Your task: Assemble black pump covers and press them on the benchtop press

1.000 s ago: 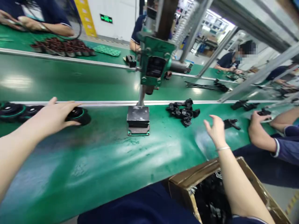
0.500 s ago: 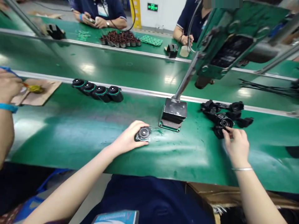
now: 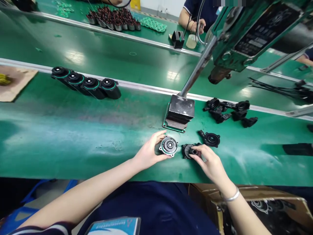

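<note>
Near the front edge of the counter (image 3: pixel 97 153), the left hand (image 3: pixel 151 149) has its grip round a metal-rimmed part (image 3: pixel 169 146), and the right hand's (image 3: pixel 209 160) grip pinches a black cover (image 3: pixel 186 151), a narrow gap between. Green surface runs leftward to four black cylinders (image 3: pixel 94 86); a black block (image 3: pixel 182 106) stands just beyond the hands. Nameplate (image 3: pixel 267 29) and badge (image 3: pixel 114 226) lettering is too blurred to read.

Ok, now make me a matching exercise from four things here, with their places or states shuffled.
1. Left hand
2. Right hand
3. Four black cylinders
4. Cardboard box

A. Along the pale rail
B. At the picture's lower right
C. Gripping a silver-rimmed round part
D. Gripping a black part by its stub

Pairs: 1-C, 2-D, 3-A, 4-B
</note>
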The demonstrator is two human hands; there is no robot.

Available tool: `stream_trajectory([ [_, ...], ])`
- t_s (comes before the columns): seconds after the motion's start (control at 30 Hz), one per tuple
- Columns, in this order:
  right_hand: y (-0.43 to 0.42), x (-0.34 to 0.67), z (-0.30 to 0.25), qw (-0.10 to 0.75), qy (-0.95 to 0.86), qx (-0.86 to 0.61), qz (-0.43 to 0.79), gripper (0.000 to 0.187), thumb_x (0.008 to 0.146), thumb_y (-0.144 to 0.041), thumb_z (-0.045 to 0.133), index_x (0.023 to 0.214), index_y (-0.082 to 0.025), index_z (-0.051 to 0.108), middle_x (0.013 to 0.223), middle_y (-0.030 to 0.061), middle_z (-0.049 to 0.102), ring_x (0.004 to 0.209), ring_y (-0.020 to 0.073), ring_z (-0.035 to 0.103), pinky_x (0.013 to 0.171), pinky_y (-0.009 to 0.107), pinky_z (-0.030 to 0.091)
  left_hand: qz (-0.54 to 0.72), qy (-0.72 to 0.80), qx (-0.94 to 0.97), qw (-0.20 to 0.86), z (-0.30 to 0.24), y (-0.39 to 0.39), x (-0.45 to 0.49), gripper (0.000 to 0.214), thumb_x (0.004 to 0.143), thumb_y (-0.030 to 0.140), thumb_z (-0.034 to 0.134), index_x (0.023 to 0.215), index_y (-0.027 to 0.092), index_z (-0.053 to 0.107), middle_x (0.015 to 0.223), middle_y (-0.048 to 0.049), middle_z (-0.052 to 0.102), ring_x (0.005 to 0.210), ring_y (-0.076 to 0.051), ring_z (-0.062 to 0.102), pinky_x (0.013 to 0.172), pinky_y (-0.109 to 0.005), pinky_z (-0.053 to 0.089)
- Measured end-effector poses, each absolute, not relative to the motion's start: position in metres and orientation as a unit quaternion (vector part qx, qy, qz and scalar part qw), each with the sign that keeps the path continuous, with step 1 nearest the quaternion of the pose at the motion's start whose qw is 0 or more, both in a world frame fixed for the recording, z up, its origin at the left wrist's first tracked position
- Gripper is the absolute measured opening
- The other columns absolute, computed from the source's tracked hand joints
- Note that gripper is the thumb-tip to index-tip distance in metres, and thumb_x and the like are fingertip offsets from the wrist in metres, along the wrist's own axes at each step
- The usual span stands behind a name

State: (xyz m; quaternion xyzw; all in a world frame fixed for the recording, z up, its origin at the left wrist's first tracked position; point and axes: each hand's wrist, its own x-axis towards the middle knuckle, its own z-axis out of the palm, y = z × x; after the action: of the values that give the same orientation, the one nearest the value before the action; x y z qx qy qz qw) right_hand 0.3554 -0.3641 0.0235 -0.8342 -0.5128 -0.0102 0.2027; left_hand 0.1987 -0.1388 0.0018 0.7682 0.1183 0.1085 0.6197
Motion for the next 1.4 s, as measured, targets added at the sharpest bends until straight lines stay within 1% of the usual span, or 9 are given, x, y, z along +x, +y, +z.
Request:
stream_trajectory([
  [0.1, -0.356, 0.361, 0.023, 0.224, -0.505, -0.834, -0.013, 0.028, 0.08, -0.042, 0.064, 0.095, -0.017, 0.065, 0.11, 0.0053, 0.06, 0.114, 0.0104, 0.056, 0.1, 0.03, 0.05, 0.111, 0.109, 0.764, 0.626, 0.0, -0.14, 0.196, 0.079, 0.071, 0.034, 0.082, 0.134, 0.022, 0.036, 0.132, -0.0132, 0.06, 0.128, -0.027, 0.056, 0.111, -0.047, 0.046],
  [0.17, -0.351, 0.362, 0.03, 0.285, -0.469, -0.836, 0.019, 0.027, 0.082, -0.04, 0.062, 0.092, -0.014, 0.059, 0.123, 0.0056, 0.057, 0.126, 0.0119, 0.052, 0.108, 0.033, 0.048, 0.113, 0.104, 0.772, 0.617, -0.002, -0.141, 0.196, 0.074, 0.072, 0.035, 0.081, 0.131, 0.022, 0.039, 0.133, -0.0135, 0.06, 0.127, -0.027, 0.057, 0.109, -0.047, 0.048],
  [0.23, -0.342, 0.357, 0.044, 0.354, -0.418, -0.834, 0.062, 0.023, 0.086, -0.034, 0.057, 0.093, -0.013, 0.051, 0.126, 0.0059, 0.057, 0.123, 0.0083, 0.056, 0.106, 0.028, 0.051, 0.124, 0.096, 0.785, 0.599, -0.004, -0.141, 0.196, 0.071, 0.073, 0.037, 0.08, 0.13, 0.021, 0.041, 0.133, -0.0138, 0.06, 0.126, -0.027, 0.058, 0.108, -0.047, 0.048],
  [0.3, -0.329, 0.346, 0.061, 0.376, -0.405, -0.83, 0.076, 0.021, 0.086, -0.03, 0.057, 0.095, -0.014, 0.047, 0.123, 0.0046, 0.059, 0.114, 0.0045, 0.061, 0.098, 0.019, 0.054, 0.142, 0.081, 0.802, 0.574, -0.005, -0.14, 0.196, 0.07, 0.074, 0.037, 0.079, 0.131, 0.021, 0.042, 0.134, -0.0139, 0.059, 0.125, -0.028, 0.058, 0.108, -0.047, 0.048],
  [0.43, -0.298, 0.322, 0.082, 0.305, -0.521, -0.797, 0.013, 0.02, 0.082, -0.027, 0.063, 0.094, -0.015, 0.052, 0.114, 0.0004, 0.063, 0.103, 0.0005, 0.064, 0.09, 0.01, 0.054, 0.164, 0.065, 0.826, 0.536, -0.005, -0.139, 0.196, 0.065, 0.079, 0.037, 0.075, 0.133, 0.022, 0.042, 0.134, -0.0133, 0.06, 0.123, -0.027, 0.06, 0.106, -0.045, 0.05],
  [0.67, -0.283, 0.317, 0.075, 0.23, -0.587, -0.775, -0.044, 0.026, 0.081, -0.026, 0.065, 0.099, -0.014, 0.053, 0.113, 0.0001, 0.063, 0.102, -0.0004, 0.062, 0.088, 0.009, 0.054, 0.174, 0.044, 0.827, 0.532, -0.009, -0.137, 0.196, 0.063, 0.081, 0.037, 0.073, 0.133, 0.021, 0.042, 0.135, -0.0136, 0.059, 0.122, -0.027, 0.061, 0.103, -0.043, 0.053],
  [0.9, -0.282, 0.319, 0.08, 0.218, -0.601, -0.768, -0.042, 0.027, 0.08, -0.025, 0.066, 0.1, -0.013, 0.053, 0.113, 0.0004, 0.063, 0.102, -0.0004, 0.063, 0.086, 0.008, 0.054, 0.172, 0.04, 0.826, 0.536, -0.008, -0.136, 0.197, 0.062, 0.082, 0.038, 0.072, 0.133, 0.022, 0.041, 0.134, -0.0129, 0.06, 0.122, -0.027, 0.061, 0.103, -0.042, 0.053],
  [1.27, -0.283, 0.318, 0.077, 0.233, -0.591, -0.771, -0.029, 0.027, 0.079, -0.024, 0.066, 0.101, -0.012, 0.053, 0.116, 0.0023, 0.062, 0.111, 0.0009, 0.061, 0.096, 0.01, 0.054, 0.176, 0.036, 0.828, 0.531, -0.009, -0.136, 0.197, 0.062, 0.082, 0.037, 0.071, 0.134, 0.021, 0.041, 0.134, -0.0129, 0.06, 0.122, -0.026, 0.061, 0.103, -0.041, 0.053],
  [1.4, -0.284, 0.319, 0.077, 0.233, -0.594, -0.769, -0.029, 0.028, 0.079, -0.024, 0.066, 0.101, -0.012, 0.053, 0.115, 0.003, 0.062, 0.11, 0.0019, 0.061, 0.094, 0.011, 0.055, 0.179, 0.035, 0.828, 0.53, -0.007, -0.136, 0.197, 0.061, 0.083, 0.037, 0.071, 0.134, 0.022, 0.042, 0.132, -0.0125, 0.061, 0.12, -0.026, 0.062, 0.102, -0.041, 0.054],
])
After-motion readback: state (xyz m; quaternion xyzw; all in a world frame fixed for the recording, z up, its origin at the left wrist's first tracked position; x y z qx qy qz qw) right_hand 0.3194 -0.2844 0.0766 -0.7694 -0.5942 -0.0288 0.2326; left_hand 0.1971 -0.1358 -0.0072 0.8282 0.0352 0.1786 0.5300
